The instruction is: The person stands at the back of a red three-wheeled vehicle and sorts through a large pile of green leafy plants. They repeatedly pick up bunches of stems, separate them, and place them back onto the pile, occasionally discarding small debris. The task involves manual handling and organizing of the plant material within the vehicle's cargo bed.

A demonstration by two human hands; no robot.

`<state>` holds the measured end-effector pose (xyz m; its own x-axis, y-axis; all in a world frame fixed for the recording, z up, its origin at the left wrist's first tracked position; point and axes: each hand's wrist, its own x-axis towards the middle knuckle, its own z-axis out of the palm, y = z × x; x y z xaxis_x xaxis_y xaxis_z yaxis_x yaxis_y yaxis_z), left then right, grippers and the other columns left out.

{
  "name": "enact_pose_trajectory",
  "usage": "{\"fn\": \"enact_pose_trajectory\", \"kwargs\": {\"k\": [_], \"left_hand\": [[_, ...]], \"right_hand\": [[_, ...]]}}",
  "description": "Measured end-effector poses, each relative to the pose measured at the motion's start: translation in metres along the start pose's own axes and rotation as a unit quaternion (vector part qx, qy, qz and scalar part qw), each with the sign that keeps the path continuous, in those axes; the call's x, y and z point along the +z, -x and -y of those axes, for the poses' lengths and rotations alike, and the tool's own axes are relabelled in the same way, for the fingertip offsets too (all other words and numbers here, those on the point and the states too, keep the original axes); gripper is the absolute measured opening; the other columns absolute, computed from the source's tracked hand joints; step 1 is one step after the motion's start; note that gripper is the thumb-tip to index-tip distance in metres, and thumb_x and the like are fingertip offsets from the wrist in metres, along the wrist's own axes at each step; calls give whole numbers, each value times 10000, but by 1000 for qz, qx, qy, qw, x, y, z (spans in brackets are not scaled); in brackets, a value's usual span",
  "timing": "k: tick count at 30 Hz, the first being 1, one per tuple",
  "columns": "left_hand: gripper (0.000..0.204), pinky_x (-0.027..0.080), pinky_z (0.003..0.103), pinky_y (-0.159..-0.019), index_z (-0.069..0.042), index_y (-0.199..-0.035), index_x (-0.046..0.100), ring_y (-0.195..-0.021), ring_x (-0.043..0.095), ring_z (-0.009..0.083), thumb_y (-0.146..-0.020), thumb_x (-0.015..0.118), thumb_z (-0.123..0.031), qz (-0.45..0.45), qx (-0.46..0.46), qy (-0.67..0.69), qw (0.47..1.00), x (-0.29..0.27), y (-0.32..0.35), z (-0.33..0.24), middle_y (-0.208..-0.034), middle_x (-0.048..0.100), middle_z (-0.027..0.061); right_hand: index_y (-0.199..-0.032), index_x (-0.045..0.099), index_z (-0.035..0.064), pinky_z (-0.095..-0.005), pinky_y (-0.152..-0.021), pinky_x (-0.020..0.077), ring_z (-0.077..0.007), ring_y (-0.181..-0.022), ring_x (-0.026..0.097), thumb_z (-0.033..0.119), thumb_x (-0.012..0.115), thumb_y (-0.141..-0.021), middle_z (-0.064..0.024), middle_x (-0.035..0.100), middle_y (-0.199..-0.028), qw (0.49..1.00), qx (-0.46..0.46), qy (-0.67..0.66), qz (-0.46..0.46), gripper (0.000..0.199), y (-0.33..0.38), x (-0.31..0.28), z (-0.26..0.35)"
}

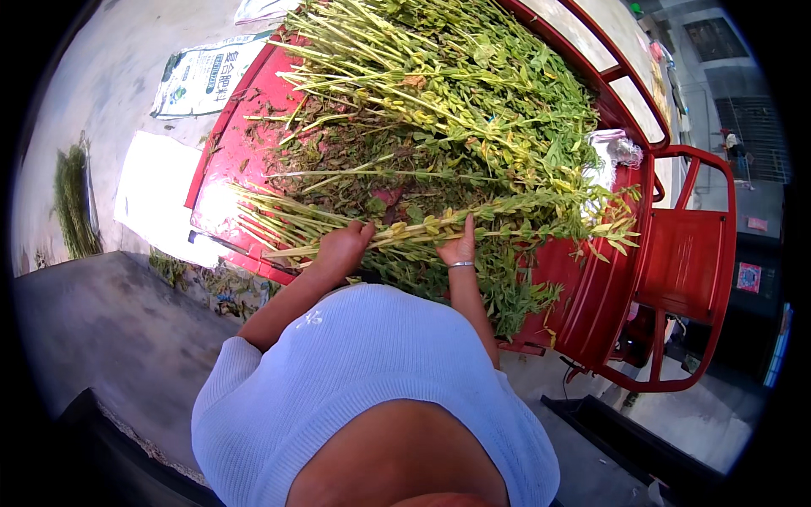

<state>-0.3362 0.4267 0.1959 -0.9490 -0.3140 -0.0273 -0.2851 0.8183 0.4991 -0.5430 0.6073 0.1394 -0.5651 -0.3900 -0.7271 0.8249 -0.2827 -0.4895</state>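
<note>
A bundle of long green stalks with yellowing leaves (507,215) lies crosswise at the near edge of a red cart bed (232,160). My left hand (342,247) is closed around the bare stem ends of the bundle. My right hand (459,247), with a silver bangle on the wrist, grips the same bundle a little farther along, fingers wrapped over the stalks. A large heap of the same leafy stalks (439,76) fills the bed behind the bundle. Loose leaf litter covers the bed's left part.
The cart's red metal side rail and seat frame (684,253) stand to the right. A printed white sack (203,80) and a pale sheet (156,190) lie on the concrete at left, beside a strip of cut green plants (72,203). A white cloth (617,148) rests at the heap's right.
</note>
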Motion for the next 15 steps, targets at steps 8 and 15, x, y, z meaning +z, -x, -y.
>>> {"fn": "enact_pose_trajectory", "kwargs": {"k": [8, 15], "left_hand": [[197, 484, 416, -484, -12, -939, 508, -617, 613, 319, -750, 530, -62, 79, -6, -69, 994, -13, -16, 2, -715, 575, 144], [180, 470, 425, -469, -26, -898, 503, -593, 606, 321, -734, 544, -88, 80, -13, -58, 995, -2, -13, -3, -673, 574, 148]], "right_hand": [[-1363, 323, 118, -498, -1005, 266, -271, -1229, 342, 694, 613, -676, -82, 303, -1407, 996, 12, -82, -27, 943, 1, -23, -43], [-1379, 200, 65, -494, -986, 339, -328, -1205, 346, 685, 637, -642, -155, 316, -1365, 984, 140, -109, -10, 1058, 24, -30, -94]]}}
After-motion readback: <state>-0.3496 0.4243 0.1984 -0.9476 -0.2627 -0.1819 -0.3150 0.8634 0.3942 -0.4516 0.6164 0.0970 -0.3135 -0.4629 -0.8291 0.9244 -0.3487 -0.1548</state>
